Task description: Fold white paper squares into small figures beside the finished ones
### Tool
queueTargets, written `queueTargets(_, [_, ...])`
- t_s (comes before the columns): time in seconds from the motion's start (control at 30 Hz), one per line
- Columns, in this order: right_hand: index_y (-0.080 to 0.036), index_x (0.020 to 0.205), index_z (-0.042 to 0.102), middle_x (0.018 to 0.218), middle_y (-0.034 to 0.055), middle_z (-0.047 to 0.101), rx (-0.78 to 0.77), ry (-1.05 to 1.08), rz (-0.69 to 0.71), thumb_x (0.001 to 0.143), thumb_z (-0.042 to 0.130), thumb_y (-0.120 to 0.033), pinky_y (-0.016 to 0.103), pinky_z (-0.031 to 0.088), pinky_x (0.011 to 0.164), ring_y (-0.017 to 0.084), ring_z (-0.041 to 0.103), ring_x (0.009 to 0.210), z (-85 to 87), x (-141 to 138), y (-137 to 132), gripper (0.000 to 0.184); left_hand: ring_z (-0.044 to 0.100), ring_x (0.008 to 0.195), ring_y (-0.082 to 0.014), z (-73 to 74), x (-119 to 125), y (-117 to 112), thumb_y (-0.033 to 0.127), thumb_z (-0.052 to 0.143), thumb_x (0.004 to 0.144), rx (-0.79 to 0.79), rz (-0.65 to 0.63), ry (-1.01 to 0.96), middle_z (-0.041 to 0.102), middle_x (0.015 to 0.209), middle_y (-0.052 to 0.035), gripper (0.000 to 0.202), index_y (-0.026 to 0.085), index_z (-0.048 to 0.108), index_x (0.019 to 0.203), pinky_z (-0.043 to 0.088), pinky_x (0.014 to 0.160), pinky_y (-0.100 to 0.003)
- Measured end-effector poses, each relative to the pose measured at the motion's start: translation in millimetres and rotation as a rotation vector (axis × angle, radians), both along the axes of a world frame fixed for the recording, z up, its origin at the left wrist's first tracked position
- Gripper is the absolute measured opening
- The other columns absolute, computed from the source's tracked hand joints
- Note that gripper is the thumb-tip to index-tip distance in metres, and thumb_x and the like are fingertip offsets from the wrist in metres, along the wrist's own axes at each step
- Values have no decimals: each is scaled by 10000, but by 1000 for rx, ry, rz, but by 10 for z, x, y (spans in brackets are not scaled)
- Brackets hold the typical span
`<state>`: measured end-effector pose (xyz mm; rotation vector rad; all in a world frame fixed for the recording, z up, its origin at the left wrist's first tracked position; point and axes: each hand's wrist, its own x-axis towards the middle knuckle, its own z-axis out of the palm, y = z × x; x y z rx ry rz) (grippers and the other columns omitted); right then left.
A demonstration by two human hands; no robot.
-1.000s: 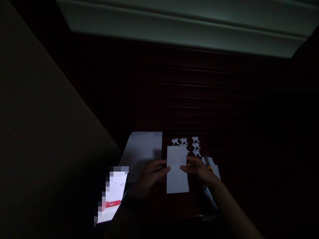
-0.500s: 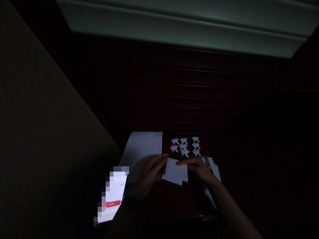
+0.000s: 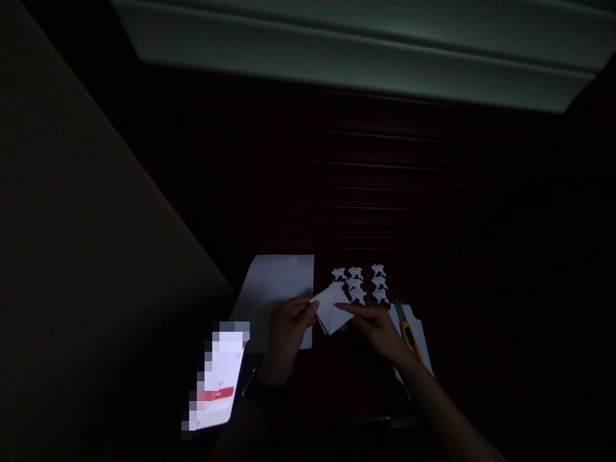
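Observation:
A small folded white paper [image 3: 331,313] is held between my two hands, tilted so that one corner points toward me. My left hand [image 3: 287,330] pinches its left corner, thumb on top. My right hand [image 3: 378,327] grips the right side, its index finger lying across the top face and the other fingers partly hidden beneath. Just beyond the paper, several folded white paper figures [image 3: 357,283] lie in rows on the dark table. The held paper partly covers one of them.
Large white sheets [image 3: 282,279] lie behind my left hand. Beside my right forearm, a yellow utility knife [image 3: 408,333] rests on more white paper [image 3: 420,330]. A lit phone [image 3: 221,378] is at lower left, partly pixelated. The room is dark.
The folded paper has turned so that its corner points toward me, and has moved slightly away and left. My right hand has shifted left, leaving more of the utility knife showing.

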<state>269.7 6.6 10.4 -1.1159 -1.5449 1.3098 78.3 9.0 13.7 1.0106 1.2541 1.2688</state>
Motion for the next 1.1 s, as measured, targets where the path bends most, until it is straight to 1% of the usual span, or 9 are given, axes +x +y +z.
queueTargets(0.07, [-230,1145,570,814,29,678,-4,5,80,793,534,-263,361,432,809,188,594,812,58,-6,-28,356,656,787,-221,26,-16,5,353,648,688,12,27,73,699,861,-84,305,138,621,902,533,661,-298])
queueTargets(0.13, [-250,1226,485,969,41,651,-17,72,136,738,612,-256,371,419,846,202,576,912,131,-14,-55,504,659,768,-216,69,-29,1,359,635,694,27,40,156,706,844,-67,302,158,631,919,527,629,-279])
queueTargets(0.2, [-283,1291,384,1150,57,571,-42,186,129,715,644,-268,383,402,884,217,536,1021,195,-31,-73,632,661,752,-210,101,-30,-7,355,622,701,53,42,238,711,823,-46,301,182,641,947,518,631,-274])
queueTargets(0.27, [-305,1298,359,1234,65,510,-60,252,62,732,630,-306,388,405,888,225,516,1063,218,-59,-74,628,660,749,-203,102,-16,-17,346,608,713,82,33,298,714,818,-31,286,204,652,958,509,660,-273])
queueTargets(0.33, [-298,1262,412,1217,66,525,-44,230,-41,750,611,-335,380,418,874,228,524,1055,185,-93,-58,550,656,768,-199,76,11,-28,337,602,720,102,4,320,712,839,-28,267,213,663,948,501,692,-274])
queueTargets(0.43, [-256,1134,541,1087,62,605,9,132,-183,765,591,-357,357,438,833,222,562,977,67,-136,-18,386,648,809,-203,27,56,-42,329,601,720,107,-62,281,707,877,-38,257,204,671,933,496,721,-278])
queueTargets(0.53, [-214,978,626,951,58,654,26,62,-245,747,601,-382,338,459,769,216,593,874,-46,-153,8,286,648,804,-211,4,83,-49,329,604,715,99,-87,228,707,863,-50,242,186,681,894,503,712,-286])
queueTargets(0.73, [-198,953,636,854,56,666,-2,45,-261,726,616,-395,300,473,626,201,605,741,-90,-133,9,301,650,807,-204,2,85,-47,316,617,707,96,-101,208,708,856,-49,243,187,677,904,506,719,-278])
queueTargets(1.1, [-200,941,634,851,52,659,38,9,-260,740,605,-370,300,466,636,199,596,745,-38,-109,-5,264,647,830,-207,3,82,-58,310,611,727,96,-140,214,703,886,-56,234,183,670,915,511,731,-277])
